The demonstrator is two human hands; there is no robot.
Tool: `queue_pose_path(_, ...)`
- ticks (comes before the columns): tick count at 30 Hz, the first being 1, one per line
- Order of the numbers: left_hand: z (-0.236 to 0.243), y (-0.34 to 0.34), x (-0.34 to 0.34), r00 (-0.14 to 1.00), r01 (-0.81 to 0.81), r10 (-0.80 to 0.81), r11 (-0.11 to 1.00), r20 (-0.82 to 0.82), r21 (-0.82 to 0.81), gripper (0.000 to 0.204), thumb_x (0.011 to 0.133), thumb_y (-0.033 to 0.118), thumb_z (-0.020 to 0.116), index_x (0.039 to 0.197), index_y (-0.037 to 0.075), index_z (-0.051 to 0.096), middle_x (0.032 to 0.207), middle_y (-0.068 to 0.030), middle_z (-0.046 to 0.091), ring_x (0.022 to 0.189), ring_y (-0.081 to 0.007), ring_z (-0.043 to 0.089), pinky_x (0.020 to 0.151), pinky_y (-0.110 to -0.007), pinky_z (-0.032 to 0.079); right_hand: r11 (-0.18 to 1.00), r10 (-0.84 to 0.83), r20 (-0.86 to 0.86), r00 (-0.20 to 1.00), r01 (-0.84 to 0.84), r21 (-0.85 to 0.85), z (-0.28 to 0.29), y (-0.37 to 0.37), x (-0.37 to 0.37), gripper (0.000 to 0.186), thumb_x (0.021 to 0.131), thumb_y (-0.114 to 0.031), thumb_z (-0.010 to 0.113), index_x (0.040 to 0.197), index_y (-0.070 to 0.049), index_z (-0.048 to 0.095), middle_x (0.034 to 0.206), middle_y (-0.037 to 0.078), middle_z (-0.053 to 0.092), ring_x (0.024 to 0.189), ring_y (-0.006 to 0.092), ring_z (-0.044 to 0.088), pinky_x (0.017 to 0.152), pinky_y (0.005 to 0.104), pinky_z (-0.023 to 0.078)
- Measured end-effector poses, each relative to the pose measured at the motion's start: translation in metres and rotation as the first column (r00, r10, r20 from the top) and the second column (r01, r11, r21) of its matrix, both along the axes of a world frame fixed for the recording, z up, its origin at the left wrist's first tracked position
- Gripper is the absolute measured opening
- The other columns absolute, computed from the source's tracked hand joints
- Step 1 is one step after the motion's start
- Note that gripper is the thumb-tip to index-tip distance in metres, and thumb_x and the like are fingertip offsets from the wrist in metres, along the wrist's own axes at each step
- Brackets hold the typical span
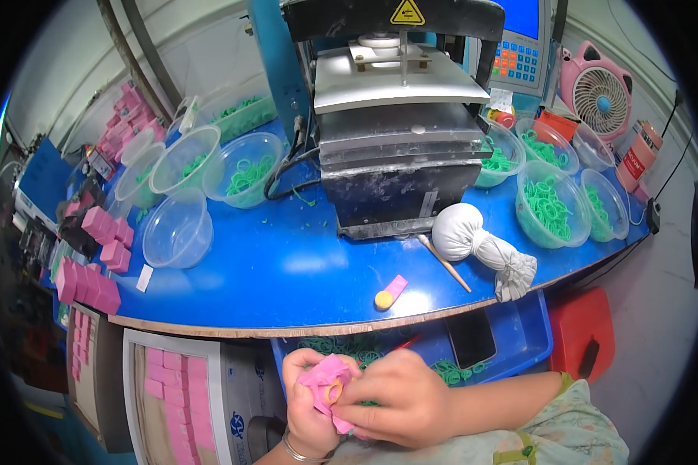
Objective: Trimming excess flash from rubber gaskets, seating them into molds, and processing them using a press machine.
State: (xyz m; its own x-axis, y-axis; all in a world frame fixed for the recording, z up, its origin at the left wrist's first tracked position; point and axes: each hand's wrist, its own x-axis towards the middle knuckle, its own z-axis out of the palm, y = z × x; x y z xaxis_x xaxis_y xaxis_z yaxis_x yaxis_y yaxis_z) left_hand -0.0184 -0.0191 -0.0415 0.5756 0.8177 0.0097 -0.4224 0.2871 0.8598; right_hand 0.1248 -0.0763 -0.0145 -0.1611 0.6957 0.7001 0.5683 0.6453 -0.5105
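Note:
In front of my body, my left hand (pixel 309 415) is wrapped round a soft pink rubber mould (pixel 318 377) that is bent open. A yellow ring-shaped piece (pixel 333 390) shows in the mould's middle. My right hand (pixel 403 397) comes in from the right, its fingers closed on the mould's edge beside the yellow ring; its fingertips are partly hidden. Just beyond my hands, under the table edge, is a blue tray (pixel 531 341) holding many green rings (pixel 454 373) and a dark phone-like slab (pixel 471 341).
A press machine (pixel 399 178) stands on the blue table (pixel 287 287). Clear bowls of green rings (pixel 551 208) flank it. Nearby lie a white cloth pouch (pixel 461 232), a wooden-handled brush (pixel 450 267) and a pink-and-yellow piece (pixel 388 296). Pink blocks (pixel 85 285) are stacked left; a red stool (pixel 585 333) is right.

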Motion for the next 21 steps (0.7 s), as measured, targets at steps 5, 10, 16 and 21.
queue_pose_path(5, 0.006, 0.008, 0.001, 0.964, -0.079, 0.203, 0.833, -0.171, 0.548, 0.055, 0.089, 0.052, 0.037, 0.106, 0.000, 0.033, 0.091, -0.0209, 0.053, 0.079, -0.0193, 0.052, 0.072, -0.032, 0.044, 0.996, -0.084, 0.164, 0.983, 0.090, -0.029, 0.017, -0.005, 0.002, 0.028, 0.065, -0.015, 0.071, 0.089, -0.003, 0.061, 0.084, 0.009, 0.061, 0.075, 0.0229, 0.059, 0.065, 0.0330, 0.046)
queue_pose_path(10, 0.034, 0.034, 0.006, 0.881, -0.117, 0.428, 0.607, -0.200, 0.786, 0.070, 0.085, 0.061, 0.038, 0.107, -0.005, 0.045, 0.093, -0.0175, 0.057, 0.079, -0.0170, 0.054, 0.071, -0.030, 0.045, 0.910, -0.119, 0.159, 0.980, 0.172, -0.378, 0.012, 0.002, 0.019, 0.019, 0.072, -0.018, 0.066, 0.082, -0.004, 0.058, 0.081, 0.009, 0.057, 0.077, 0.0257, 0.056, 0.068, 0.0350, 0.042)
queue_pose_path(16, 0.005, 0.089, 0.008, 0.756, -0.406, 0.650, 0.555, -0.075, 0.725, 0.046, 0.081, 0.020, 0.064, 0.117, -0.003, 0.046, 0.108, -0.0108, 0.052, 0.093, -0.0154, 0.053, 0.084, -0.028, 0.043, 0.808, -0.168, -0.330, 0.929, -0.062, -0.585, 0.011, 0.003, 0.028, 0.018, 0.076, -0.017, 0.070, 0.088, -0.006, 0.064, 0.082, 0.006, 0.058, 0.074, 0.0180, 0.057, 0.065, 0.0280, 0.047)
queue_pose_path(21, 0.025, 0.082, 0.009, 0.540, 0.129, 0.813, 0.176, -0.219, 0.976, 0.053, 0.069, 0.029, 0.074, 0.109, 0.003, 0.052, 0.112, -0.0123, 0.049, 0.111, -0.0327, 0.043, 0.097, -0.046, 0.032, 0.656, -0.273, -0.720, 0.638, -0.424, -0.625, -0.010, 0.000, 0.029, 0.021, 0.081, -0.014, 0.067, 0.099, -0.004, 0.064, 0.085, 0.002, 0.060, 0.073, 0.0038, 0.054, 0.062, 0.0182, 0.044)
